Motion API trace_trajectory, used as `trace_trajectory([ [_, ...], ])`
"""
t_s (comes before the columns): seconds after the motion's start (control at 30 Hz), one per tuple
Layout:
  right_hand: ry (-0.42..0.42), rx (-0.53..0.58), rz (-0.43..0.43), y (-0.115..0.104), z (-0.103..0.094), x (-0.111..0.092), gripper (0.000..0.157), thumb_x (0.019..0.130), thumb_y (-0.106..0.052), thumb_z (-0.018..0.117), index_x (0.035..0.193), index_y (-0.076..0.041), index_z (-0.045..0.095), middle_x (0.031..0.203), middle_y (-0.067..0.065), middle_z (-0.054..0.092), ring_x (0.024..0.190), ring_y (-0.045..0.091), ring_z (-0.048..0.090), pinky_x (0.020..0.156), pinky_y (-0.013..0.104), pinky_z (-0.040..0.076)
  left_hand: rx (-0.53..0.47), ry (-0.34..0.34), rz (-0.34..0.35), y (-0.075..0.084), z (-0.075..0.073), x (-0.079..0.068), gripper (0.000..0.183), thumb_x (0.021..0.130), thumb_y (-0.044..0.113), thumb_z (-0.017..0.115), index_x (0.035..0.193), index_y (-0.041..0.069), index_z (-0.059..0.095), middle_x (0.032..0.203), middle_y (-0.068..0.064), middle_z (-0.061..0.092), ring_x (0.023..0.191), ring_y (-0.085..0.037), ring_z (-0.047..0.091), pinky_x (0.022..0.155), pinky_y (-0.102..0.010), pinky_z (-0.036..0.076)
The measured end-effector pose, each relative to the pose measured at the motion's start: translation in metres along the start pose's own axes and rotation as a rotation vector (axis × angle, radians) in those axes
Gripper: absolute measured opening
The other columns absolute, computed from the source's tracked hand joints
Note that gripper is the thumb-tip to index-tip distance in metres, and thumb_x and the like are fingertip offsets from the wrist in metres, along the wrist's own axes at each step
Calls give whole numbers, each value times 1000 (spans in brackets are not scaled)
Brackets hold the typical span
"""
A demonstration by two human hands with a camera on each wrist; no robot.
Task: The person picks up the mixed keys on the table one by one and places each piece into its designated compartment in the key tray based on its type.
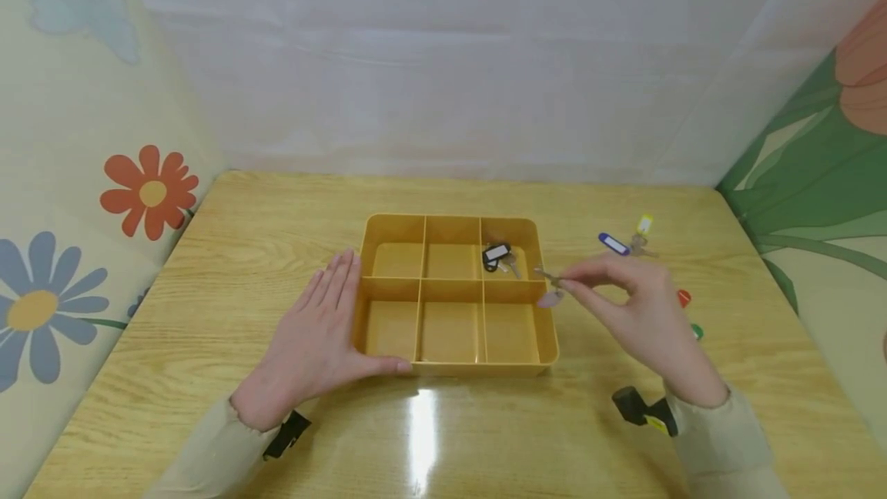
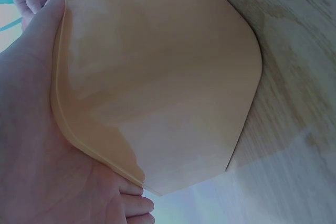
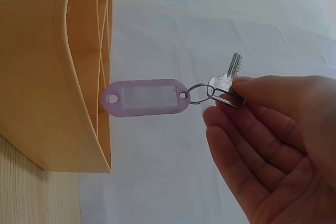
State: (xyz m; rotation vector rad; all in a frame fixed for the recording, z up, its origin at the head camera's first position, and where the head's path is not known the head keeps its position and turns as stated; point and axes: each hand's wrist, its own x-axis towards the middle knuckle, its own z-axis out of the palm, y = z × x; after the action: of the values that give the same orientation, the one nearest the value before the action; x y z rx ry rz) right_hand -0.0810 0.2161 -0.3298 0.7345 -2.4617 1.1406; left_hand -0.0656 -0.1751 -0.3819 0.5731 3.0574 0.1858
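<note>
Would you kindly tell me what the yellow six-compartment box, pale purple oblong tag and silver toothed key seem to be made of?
The yellow box: probably satin-finish plastic, given soft sheen, thin walls and rounded corners. The purple tag: likely smooth plastic, perhaps translucent, judging by its rounded edges. The silver key: shiny metal by its glints; alloy unclear.

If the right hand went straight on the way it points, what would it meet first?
Likely the yellow box's right rim; depth is unclear, so the right hand might pass above it.
</note>
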Motion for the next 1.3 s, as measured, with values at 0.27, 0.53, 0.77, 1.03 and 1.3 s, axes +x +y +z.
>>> trace_trajectory([
  [0.27,-3,10,-20,0,2,-1,28,81,5,83,101,-14,79,98,-8,75,87,13,69,78,18,56,-1,0,-2,1,-1,0,147,67,102,40,160,-5,0,166,-19,-9,154,-36,1,124,-48,8],
  [0.53,0,18,-37,0,4,-3,28,80,5,84,100,-14,79,97,-8,74,86,13,69,75,18,57,-9,-4,-8,1,-1,0,147,66,102,40,160,-4,-1,166,-18,-10,153,-31,-5,124,-48,8],
  [0.77,-4,21,-60,-1,6,-4,27,81,4,84,100,-15,80,96,-8,75,86,11,69,74,20,57,-9,-4,-8,1,-1,0,147,67,101,41,160,-4,-2,166,-18,-10,153,-32,-4,123,-48,8],
  [1.03,-18,13,-45,-1,10,-5,26,82,2,84,100,-17,80,97,-10,75,85,11,70,73,23,59,-12,10,-2,1,-1,-2,147,67,101,41,160,-5,0,166,-19,-9,153,-31,-5,124,-48,9],
  [1.3,-40,26,-32,-1,13,-6,27,83,1,83,101,-18,79,99,-10,74,85,11,70,75,23,59,-20,14,-8,1,0,-1,147,66,101,42,160,-4,1,167,-18,-9,153,-30,-6,124,-48,8],
])
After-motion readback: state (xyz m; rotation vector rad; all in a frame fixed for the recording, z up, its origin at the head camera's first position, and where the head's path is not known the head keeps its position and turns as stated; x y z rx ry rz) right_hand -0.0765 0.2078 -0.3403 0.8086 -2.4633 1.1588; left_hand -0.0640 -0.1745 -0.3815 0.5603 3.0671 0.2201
